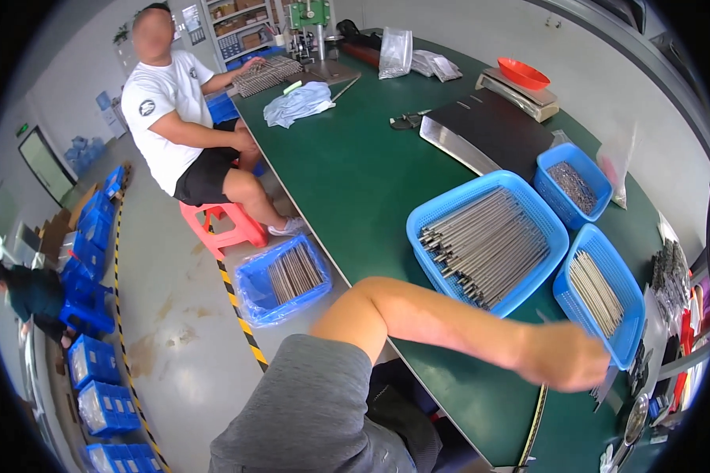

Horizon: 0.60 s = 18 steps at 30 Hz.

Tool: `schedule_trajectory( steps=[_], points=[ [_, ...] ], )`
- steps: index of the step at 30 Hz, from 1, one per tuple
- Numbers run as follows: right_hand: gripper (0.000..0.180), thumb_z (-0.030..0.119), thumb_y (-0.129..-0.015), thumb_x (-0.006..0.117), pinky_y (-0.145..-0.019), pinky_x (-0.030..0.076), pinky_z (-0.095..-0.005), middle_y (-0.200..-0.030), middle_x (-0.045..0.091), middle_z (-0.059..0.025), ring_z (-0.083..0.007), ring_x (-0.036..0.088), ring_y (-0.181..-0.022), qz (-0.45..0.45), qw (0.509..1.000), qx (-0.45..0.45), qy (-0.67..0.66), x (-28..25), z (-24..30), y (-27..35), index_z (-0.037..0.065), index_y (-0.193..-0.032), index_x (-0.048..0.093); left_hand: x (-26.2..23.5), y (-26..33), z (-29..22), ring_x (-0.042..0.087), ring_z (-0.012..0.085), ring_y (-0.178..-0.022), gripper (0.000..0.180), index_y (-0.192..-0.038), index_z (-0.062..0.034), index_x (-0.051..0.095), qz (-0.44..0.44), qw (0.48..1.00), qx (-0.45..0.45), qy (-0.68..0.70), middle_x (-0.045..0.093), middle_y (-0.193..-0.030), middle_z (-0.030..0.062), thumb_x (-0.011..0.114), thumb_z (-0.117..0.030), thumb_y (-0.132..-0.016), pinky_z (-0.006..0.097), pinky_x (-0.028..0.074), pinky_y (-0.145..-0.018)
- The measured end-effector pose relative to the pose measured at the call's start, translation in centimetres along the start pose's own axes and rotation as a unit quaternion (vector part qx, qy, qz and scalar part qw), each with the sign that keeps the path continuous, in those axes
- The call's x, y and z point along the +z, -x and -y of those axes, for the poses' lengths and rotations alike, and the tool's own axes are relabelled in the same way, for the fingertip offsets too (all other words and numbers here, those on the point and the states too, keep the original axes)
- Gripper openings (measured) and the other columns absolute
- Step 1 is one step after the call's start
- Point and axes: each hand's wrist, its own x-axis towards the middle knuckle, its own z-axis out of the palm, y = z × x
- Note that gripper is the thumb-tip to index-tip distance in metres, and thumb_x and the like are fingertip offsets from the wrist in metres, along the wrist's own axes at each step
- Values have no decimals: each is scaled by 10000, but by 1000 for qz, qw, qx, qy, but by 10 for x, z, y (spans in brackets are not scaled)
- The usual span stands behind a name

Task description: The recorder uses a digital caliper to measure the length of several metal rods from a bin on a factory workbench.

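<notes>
My left hand [566, 357] is stretched across the green table [347, 165] to the right. It is smeared by motion. Its fingers look curled, but what they hold, if anything, cannot be made out. Just beyond it stands a narrow blue basket [628, 347] with thin metal rods [596, 293] inside. A larger blue basket [426, 211] lies past my forearm, filled with long metal rods [489, 244] that have stepped ends. Behind these, a small blue basket [548, 169] holds many small metal parts [572, 188]. My right hand is outside the picture.
Below my hand lies a yellow tape measure strip [535, 426]. Farther back are a dark board [489, 126], a scale with a red dish [523, 73], calipers [409, 121] and a blue cloth [298, 104]. A person [183, 118] sits at the table's left; a lined blue crate [248, 293] stands on the floor.
</notes>
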Motion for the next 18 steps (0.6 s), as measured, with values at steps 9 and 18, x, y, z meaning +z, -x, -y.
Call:
schedule_trajectory(
  steps=[9,18],
  points=[
    [254,138,-785,649,-582,412,-384,-747,573,-161,-298,518,-636,-68,991,71,-91,1,22,5,-55,-940,587,1,55,-74,552,154,-765,147,-858,-89,604,77,956,85,271,575,-865,19,575,-186,-751,275,486,-644],
    [255,140,-739,700,-440,362,-278,-663,524,-90,-179,492,-491,-101,989,71,-78,-4,32,20,-10,-911,587,2,66,-78,542,159,-801,145,-878,-92,614,89,957,71,267,574,-871,13,600,-171,-757,298,513,-687]
  ],
)
